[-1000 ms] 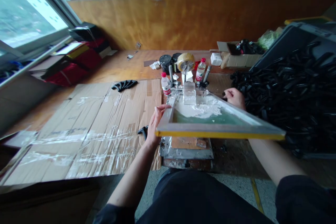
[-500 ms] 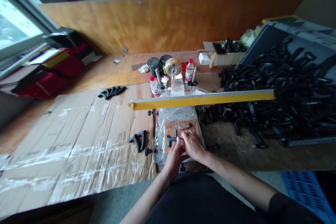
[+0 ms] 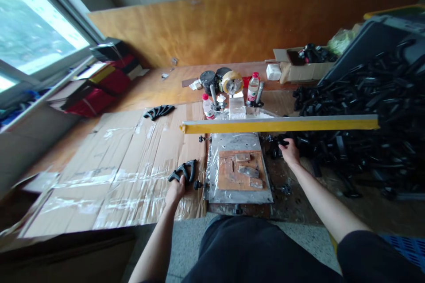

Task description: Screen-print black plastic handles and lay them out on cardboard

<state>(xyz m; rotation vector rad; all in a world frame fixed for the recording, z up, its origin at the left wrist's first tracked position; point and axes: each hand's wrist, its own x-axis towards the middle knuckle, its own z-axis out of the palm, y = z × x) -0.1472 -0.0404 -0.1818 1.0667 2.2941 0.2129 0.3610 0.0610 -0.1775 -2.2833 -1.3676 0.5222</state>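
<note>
My left hand (image 3: 175, 191) is closed on a black angled handle at the near end of a small row of black handles (image 3: 190, 169) on the cardboard. My right hand (image 3: 291, 152) reaches the left edge of a heap of black handles (image 3: 341, 146), its fingers closed around a dark handle (image 3: 283, 143). Between the hands lies a wooden block fixture (image 3: 226, 177) on a metal plate (image 3: 212, 196); no handle sits in it. Farther back on the cardboard rests another row of black handles (image 3: 159, 112).
A yellow-edged bar (image 3: 279, 126) spans above the plate. Behind it stand a tape roll (image 3: 232, 82), two bottles (image 3: 253, 87) with red caps and a black tub (image 3: 208, 82). A grey crate (image 3: 348, 48) tilts over the heap. Knobs (image 3: 198, 184) jut beside the plate.
Both hands have left the fixture, and the handle there is gone from it. My left hand moved left to the row on the cardboard; my right hand moved right to the heap. The view shifted.
</note>
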